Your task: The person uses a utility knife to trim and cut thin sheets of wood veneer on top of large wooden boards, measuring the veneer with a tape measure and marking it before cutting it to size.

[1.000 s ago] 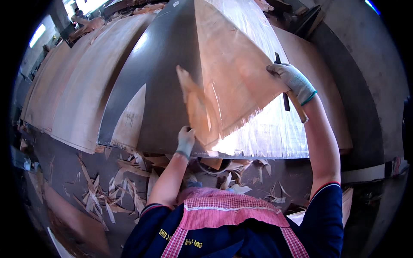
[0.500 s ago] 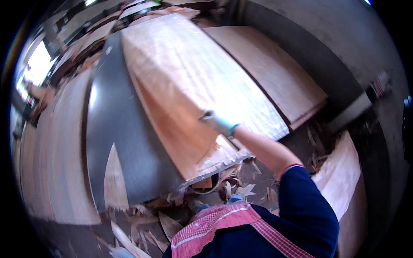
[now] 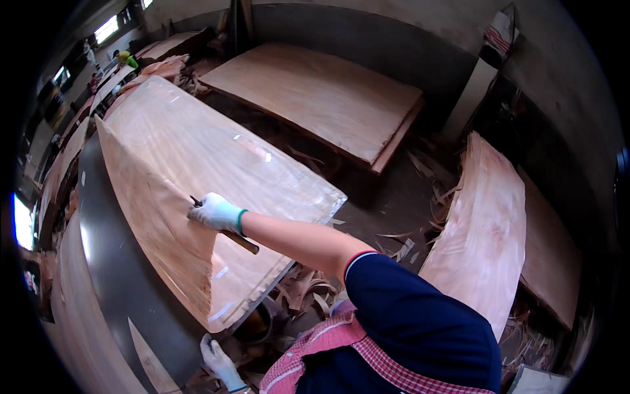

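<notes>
The right hand (image 3: 218,213), in a white glove with a teal cuff, is clenching around a wooden-handled tool (image 3: 243,243), the dark tip showing beyond the fingers. The same fingers are meeting the raised edge of a thin wood sheet (image 3: 154,217); whether they are also pinching it cannot be determined. The sheet is standing tilted along the left side of a pale sheet stack (image 3: 197,148), its near corner hanging toward a dark panel (image 3: 121,262). The left hand (image 3: 220,362), also gloved, is resting or hovering at that panel's near corner — contact and grip cannot be told. A pointed wood strip (image 3: 149,358) is lying on the panel. Beyond the stack, a second stack (image 3: 315,98) is lying flat; a curved sheet (image 3: 479,230) is occupying the right side — wood scraps (image 3: 302,289) are littering the floor between.
</notes>
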`<state>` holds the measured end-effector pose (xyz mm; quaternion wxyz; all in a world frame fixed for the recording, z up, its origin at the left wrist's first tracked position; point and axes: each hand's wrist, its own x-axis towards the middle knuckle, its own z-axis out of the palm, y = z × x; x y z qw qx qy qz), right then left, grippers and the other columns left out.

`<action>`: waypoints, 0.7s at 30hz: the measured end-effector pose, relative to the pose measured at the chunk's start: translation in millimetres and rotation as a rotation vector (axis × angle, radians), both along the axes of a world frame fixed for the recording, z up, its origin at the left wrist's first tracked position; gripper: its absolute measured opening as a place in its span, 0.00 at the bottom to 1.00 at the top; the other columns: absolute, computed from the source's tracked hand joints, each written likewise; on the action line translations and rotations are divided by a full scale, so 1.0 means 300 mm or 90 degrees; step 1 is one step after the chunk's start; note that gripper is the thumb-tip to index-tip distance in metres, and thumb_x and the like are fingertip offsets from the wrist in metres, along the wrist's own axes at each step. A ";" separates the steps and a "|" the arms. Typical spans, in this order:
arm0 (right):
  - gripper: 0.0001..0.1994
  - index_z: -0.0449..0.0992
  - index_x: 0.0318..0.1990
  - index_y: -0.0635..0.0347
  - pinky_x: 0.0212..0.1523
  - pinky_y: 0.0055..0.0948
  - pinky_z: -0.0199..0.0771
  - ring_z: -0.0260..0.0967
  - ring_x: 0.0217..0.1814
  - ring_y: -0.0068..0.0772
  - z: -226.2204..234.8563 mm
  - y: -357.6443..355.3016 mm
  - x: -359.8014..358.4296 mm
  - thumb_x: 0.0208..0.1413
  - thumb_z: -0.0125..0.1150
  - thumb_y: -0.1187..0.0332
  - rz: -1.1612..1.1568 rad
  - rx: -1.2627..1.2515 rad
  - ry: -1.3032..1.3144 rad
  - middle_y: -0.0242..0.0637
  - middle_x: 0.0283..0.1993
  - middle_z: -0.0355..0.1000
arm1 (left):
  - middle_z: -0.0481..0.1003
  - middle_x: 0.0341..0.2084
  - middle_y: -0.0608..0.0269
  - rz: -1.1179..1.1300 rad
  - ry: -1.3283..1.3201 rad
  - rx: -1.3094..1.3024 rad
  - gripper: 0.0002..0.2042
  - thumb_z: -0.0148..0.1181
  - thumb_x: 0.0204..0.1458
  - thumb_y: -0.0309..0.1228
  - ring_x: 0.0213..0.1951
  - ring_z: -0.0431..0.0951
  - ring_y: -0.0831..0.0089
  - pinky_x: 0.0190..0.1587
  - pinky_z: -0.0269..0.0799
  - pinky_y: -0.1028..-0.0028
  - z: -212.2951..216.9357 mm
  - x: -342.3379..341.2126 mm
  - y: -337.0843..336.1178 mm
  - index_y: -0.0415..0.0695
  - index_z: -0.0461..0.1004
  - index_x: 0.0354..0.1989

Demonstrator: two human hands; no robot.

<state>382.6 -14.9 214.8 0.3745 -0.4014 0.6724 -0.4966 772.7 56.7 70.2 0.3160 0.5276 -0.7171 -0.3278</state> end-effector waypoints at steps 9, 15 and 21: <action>0.16 0.78 0.40 0.62 0.38 0.35 0.71 0.71 0.33 0.38 0.051 0.106 -0.872 0.57 0.56 0.57 0.088 -0.225 0.437 0.43 0.34 0.76 | 0.75 0.39 0.52 -0.218 0.079 0.329 0.13 0.49 0.56 0.27 0.40 0.75 0.66 0.46 0.70 0.69 0.049 -0.795 0.291 0.31 0.71 0.45; 0.15 0.78 0.45 0.66 0.47 0.27 0.71 0.72 0.42 0.25 0.177 0.300 -1.491 0.62 0.50 0.64 0.124 -0.197 0.118 0.36 0.44 0.77 | 0.77 0.39 0.51 -0.332 0.062 0.428 0.14 0.53 0.56 0.33 0.44 0.77 0.65 0.49 0.70 0.69 0.072 -1.399 0.368 0.35 0.74 0.45; 0.16 0.79 0.39 0.68 0.33 0.21 0.70 0.70 0.31 0.21 0.290 0.521 -1.986 0.58 0.59 0.60 -0.105 0.029 -0.149 0.30 0.34 0.75 | 0.77 0.37 0.59 -0.479 0.218 0.516 0.16 0.53 0.58 0.35 0.38 0.75 0.74 0.44 0.70 0.75 -0.252 -2.072 0.424 0.36 0.72 0.47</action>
